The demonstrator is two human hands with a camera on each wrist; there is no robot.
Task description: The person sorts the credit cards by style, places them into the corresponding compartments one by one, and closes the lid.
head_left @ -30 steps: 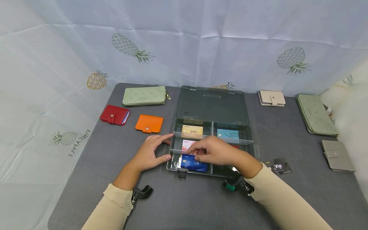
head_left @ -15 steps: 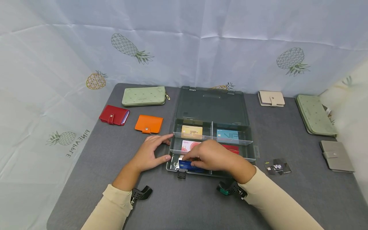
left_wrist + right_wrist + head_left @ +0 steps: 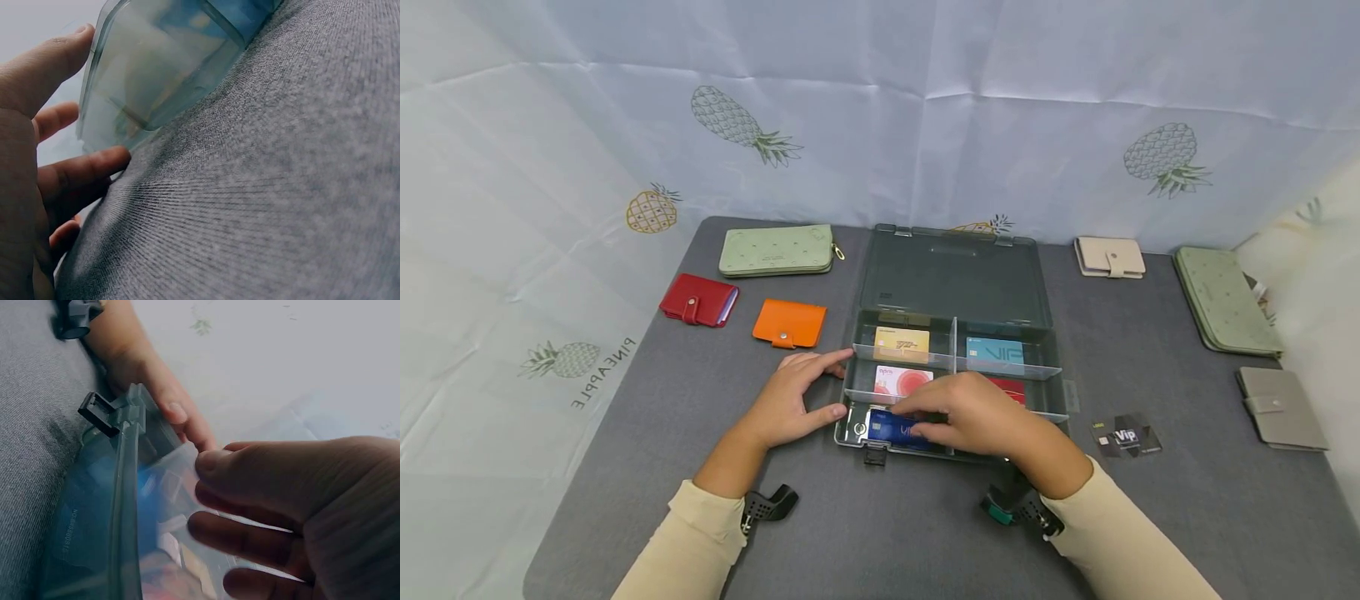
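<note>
A dark translucent divided box point(image 3: 955, 275) lies with its lid laid back. A blue VIP card point(image 3: 891, 427) lies in its front-left compartment. Just above this card is my right hand point(image 3: 973, 408), thumb and fingers apart with nothing between them; the right wrist view shows the same gap. My left hand point(image 3: 793, 396) touches the box's left side with extended fingers, also seen at the clear box wall point(image 3: 156, 69) in the left wrist view. Behind the blue card lie a pink-white card point(image 3: 898, 380) and a gold card point(image 3: 901, 342). To the right are a teal VIP card point(image 3: 994, 350) and a partly hidden red card point(image 3: 1009, 388).
Left of the box lie a green zip wallet point(image 3: 777, 251), a red card holder point(image 3: 698, 300) and an orange one point(image 3: 790, 323). On the right are black VIP cards point(image 3: 1126, 435), a cream wallet point(image 3: 1109, 257), a green wallet point(image 3: 1225, 300) and a grey-beige wallet point(image 3: 1282, 407).
The blue card has gone from tilted under my right fingers to lying down in the front-left compartment. My right hand has let go and shifted slightly right. The left hand stays put.
</note>
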